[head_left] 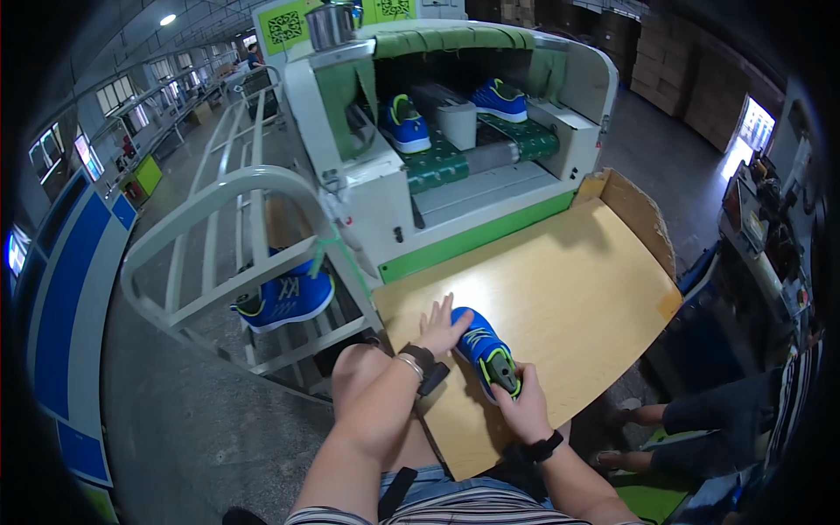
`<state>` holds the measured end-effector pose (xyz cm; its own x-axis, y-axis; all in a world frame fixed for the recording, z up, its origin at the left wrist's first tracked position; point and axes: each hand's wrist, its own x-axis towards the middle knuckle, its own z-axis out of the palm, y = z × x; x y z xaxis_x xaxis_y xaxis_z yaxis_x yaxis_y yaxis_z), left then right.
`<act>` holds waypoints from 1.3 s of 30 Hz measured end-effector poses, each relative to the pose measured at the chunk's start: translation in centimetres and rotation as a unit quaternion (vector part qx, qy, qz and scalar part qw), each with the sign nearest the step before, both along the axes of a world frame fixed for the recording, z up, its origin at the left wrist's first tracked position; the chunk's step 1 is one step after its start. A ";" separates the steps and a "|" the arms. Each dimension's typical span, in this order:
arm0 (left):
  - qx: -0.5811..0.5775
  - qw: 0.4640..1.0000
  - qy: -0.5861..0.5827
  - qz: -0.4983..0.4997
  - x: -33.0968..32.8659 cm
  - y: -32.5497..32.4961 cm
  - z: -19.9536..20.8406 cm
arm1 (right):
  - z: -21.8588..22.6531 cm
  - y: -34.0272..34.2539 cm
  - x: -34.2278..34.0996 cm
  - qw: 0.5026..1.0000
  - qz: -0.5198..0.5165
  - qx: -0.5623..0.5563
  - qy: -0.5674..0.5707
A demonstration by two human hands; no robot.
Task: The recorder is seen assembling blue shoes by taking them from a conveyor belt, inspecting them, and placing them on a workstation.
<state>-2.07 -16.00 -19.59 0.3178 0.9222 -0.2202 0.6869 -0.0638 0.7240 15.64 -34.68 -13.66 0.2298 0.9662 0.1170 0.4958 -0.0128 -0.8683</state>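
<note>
A blue sneaker [477, 341] with lime-green lining and pale laces lies on the wooden board in front of me, its toe pointing away. Something dark grey, like a shoe last, fills its opening. My right hand [525, 407] grips the heel end, thumb by the collar. Beside the toe, my left hand [440, 328] has its fingers stretched out; its thumb reaches the toe, though whether it presses there I cannot tell. The board [560, 289] slopes up to a white machine [372, 188] with two green belts. One blue sneaker [405, 127] sits on the left belt, another [500, 101] on the right.
Left of the board stands a pale metal rack [254, 179] with a blue shoe [293, 297] on it. Torn cardboard [634, 214] edges the board's far right. Another person's legs [700, 429] show at the lower right. A metal pot [331, 26] tops the machine.
</note>
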 end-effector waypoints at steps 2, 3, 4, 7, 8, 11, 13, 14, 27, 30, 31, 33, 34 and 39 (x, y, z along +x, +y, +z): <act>0.031 0.999 0.009 0.011 0.0 -1.1 0.1 | -1.0 -0.2 -1.0 1.000 0.004 0.018 0.004; 0.037 0.999 0.008 0.018 0.0 -1.4 0.1 | -0.9 -0.2 -0.8 1.000 0.011 0.009 0.013; 0.042 0.999 0.007 0.024 -0.1 -1.5 0.2 | -0.9 -0.2 -0.7 1.000 0.017 -0.001 0.022; 0.051 0.998 -0.002 0.032 0.2 -2.0 1.4 | -1.2 -0.2 -0.2 0.999 0.029 0.017 -0.005; 0.048 0.998 0.015 0.026 0.3 -2.1 1.9 | -1.8 -0.2 0.1 0.999 0.031 0.022 0.000; 0.084 0.996 -0.012 0.041 0.0 -2.3 1.3 | -1.9 -0.1 0.0 0.999 0.040 0.019 0.018; 0.092 0.995 -0.012 0.044 0.2 -2.3 1.3 | -2.0 -0.2 -0.1 0.999 0.035 0.022 0.032; 0.095 0.994 -0.011 0.045 0.2 -2.3 1.3 | -2.1 -0.2 -0.2 0.998 0.033 0.024 0.039; 0.095 0.995 -0.005 0.032 -0.3 -2.4 1.9 | -2.4 -0.3 -0.6 0.998 0.023 0.040 0.053; 0.085 0.996 0.008 0.029 -0.3 -2.5 2.3 | -2.5 -0.3 -0.5 0.998 0.022 0.041 0.046; 0.076 0.997 0.021 0.025 -0.2 -2.4 2.6 | -2.8 -0.3 -0.4 0.998 0.021 0.042 0.044; 0.066 0.997 0.033 0.022 -0.2 -2.4 2.8 | -2.9 -0.2 -0.3 0.998 0.021 0.044 0.043; 0.067 0.997 0.032 0.023 -0.3 -2.4 2.8 | -2.8 -0.3 -0.4 0.998 0.022 0.045 0.044; 0.069 0.997 0.026 0.024 -0.2 -2.4 2.6 | -2.7 -0.3 -0.4 0.998 0.022 0.046 0.047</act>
